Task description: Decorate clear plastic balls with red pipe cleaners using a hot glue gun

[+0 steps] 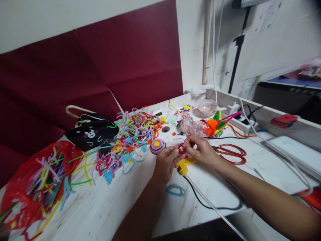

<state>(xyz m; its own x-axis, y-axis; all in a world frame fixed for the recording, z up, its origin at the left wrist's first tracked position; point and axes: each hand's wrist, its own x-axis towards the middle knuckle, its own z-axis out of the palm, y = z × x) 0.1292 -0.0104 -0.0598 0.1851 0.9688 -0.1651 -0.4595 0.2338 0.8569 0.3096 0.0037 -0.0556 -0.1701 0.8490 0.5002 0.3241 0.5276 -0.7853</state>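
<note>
My left hand pinches a small red loop, which looks like curled pipe cleaner, between thumb and fingers. At its right edge, the closed fingertips of my right hand grip the same piece. Just below both hands lies a yellow glue gun, partly covered, with a long clear glue stick running from it toward the front edge. Left of the fingers sits a round coil in pink, red and yellow. Scissors with red-orange handles rest beside my right wrist, their blades mostly hidden.
Cut pipe cleaners form a pile behind my left hand. Farther left are a black bag and a red plastic bag of pipe cleaners. A blue loop, clear bowl, orange-green craft piece and cables lie around.
</note>
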